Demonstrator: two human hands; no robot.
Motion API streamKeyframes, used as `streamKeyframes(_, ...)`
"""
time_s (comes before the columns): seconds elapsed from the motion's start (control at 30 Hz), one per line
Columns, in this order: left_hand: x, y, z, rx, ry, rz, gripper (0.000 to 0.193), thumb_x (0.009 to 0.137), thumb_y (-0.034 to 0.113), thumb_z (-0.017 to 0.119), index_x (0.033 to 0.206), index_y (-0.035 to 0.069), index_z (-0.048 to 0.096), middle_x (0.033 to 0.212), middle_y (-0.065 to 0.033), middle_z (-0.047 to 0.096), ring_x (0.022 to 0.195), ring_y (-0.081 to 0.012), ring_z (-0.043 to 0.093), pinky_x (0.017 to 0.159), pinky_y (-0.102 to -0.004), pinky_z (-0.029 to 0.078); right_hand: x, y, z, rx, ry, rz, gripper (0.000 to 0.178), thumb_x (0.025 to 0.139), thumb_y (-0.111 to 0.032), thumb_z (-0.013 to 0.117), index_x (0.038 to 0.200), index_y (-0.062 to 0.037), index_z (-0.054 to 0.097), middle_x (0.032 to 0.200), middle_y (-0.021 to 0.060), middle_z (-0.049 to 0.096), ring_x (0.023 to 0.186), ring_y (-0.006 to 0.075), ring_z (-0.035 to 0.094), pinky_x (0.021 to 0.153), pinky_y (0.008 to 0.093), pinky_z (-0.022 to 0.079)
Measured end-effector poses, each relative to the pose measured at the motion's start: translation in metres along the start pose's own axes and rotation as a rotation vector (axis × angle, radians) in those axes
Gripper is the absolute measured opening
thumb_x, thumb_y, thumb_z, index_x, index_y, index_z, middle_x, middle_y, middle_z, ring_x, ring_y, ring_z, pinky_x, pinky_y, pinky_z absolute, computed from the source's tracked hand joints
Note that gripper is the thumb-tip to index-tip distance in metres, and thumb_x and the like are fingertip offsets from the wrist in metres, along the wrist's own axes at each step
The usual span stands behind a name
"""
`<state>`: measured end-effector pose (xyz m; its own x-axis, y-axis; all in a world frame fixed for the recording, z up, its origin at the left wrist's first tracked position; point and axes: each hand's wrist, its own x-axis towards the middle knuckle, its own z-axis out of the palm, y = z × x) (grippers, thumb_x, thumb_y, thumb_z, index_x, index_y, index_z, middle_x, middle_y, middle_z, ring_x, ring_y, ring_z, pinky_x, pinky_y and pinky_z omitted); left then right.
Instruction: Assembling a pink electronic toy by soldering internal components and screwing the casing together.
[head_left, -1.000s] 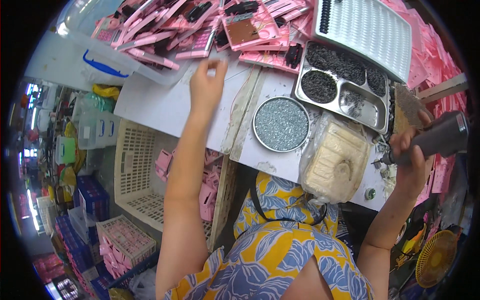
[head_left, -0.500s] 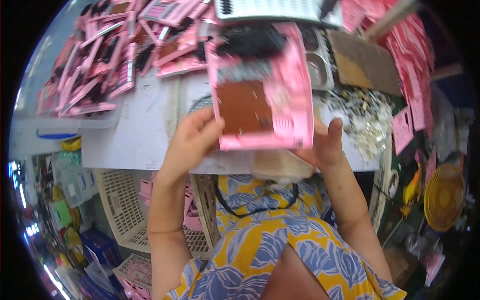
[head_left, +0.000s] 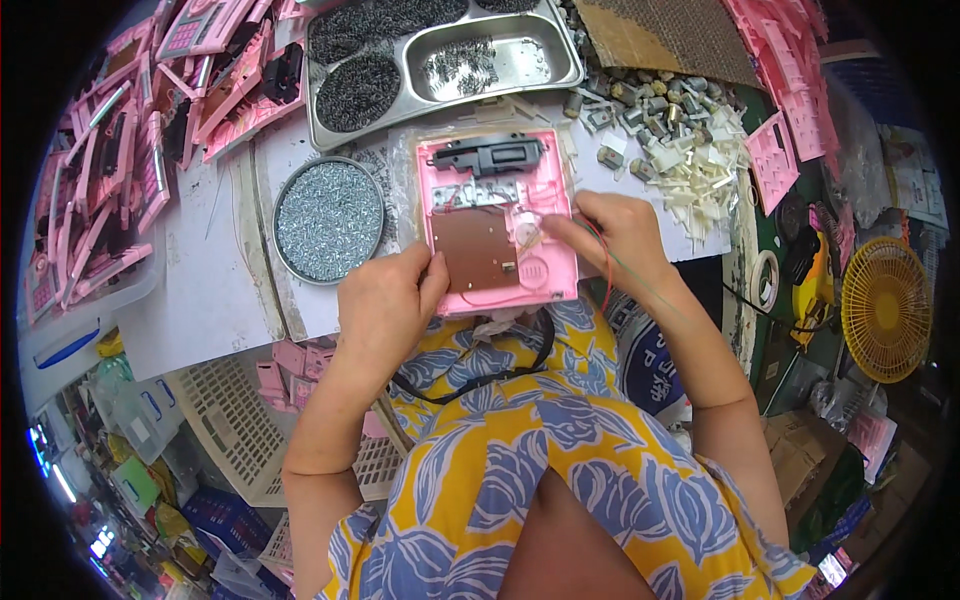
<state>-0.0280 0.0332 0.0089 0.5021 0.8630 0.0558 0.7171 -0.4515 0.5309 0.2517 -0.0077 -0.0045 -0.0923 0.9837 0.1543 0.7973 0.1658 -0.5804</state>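
An open pink plastic casing [head_left: 553, 268] lies in front of me at the table's near edge. Inside it are a brown circuit board [head_left: 468, 252], a black mechanism [head_left: 488, 156] along the far side and a metal strip [head_left: 472, 194]. My left hand [head_left: 385, 300] grips the casing's left edge, thumb bent over the rim. At the right side, my right hand [head_left: 622, 238] pinches thin wires near a small pale round part [head_left: 527, 230]. A red wire [head_left: 608, 268] hangs past its fingers, and a green one trails over the wrist.
A round dish of small screws [head_left: 328, 220] stands left of the casing. Behind it is a metal tray [head_left: 450, 100] holding black springs and small parts. Small motors and white pieces [head_left: 680, 160] are heaped at right; pink casings [head_left: 110, 170] pile up at left.
The casing has come down from a raised, tilted position to the table edge. My right hand has moved from its lower right corner to the wires. The view has shifted.
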Motion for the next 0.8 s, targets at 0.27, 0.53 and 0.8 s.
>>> streamKeyframes(0.27,-0.004,-0.003,-0.001,0.056,0.009,-0.09,0.027,0.093,0.023,0.071,0.076,0.004,0.061,0.061,-0.0154,0.059,0.054,-0.0349,0.059,0.052,-0.0427,0.044,0.034,0.002,-0.016,0.16,-0.153,0.084,0.034,0.088,-0.04,0.077,0.084,-0.0077,0.067,0.058,0.0085,0.057,0.053,0.0266,0.058,0.053,0.0386,0.043)
streamKeyframes(0.53,-0.003,0.043,0.02,-0.302,-0.029,0.434,0.024,0.085,0.013,0.073,0.107,0.005,0.07,0.097,-0.0085,0.068,0.08,-0.0263,0.069,0.062,-0.0368,0.054,-0.028,-0.055,-0.047,0.391,-0.527,-0.542,0.014,0.082,-0.01,0.075,0.095,-0.0075,0.071,0.084,0.0066,0.068,0.075,0.026,0.065,0.065,0.0387,0.053)
streamKeyframes(0.8,-0.015,0.029,0.021,-0.277,-0.081,0.641,0.024,0.078,0.016,0.07,0.1,0.006,0.069,0.087,-0.0062,0.063,0.075,-0.0237,0.065,0.062,-0.0347,0.054,-0.011,-0.025,-0.001,0.141,-0.147,-0.441,0.043,0.078,-0.033,0.082,0.113,-0.0102,0.072,0.101,0.0051,0.066,0.1,0.028,0.059,0.088,0.0413,0.046)
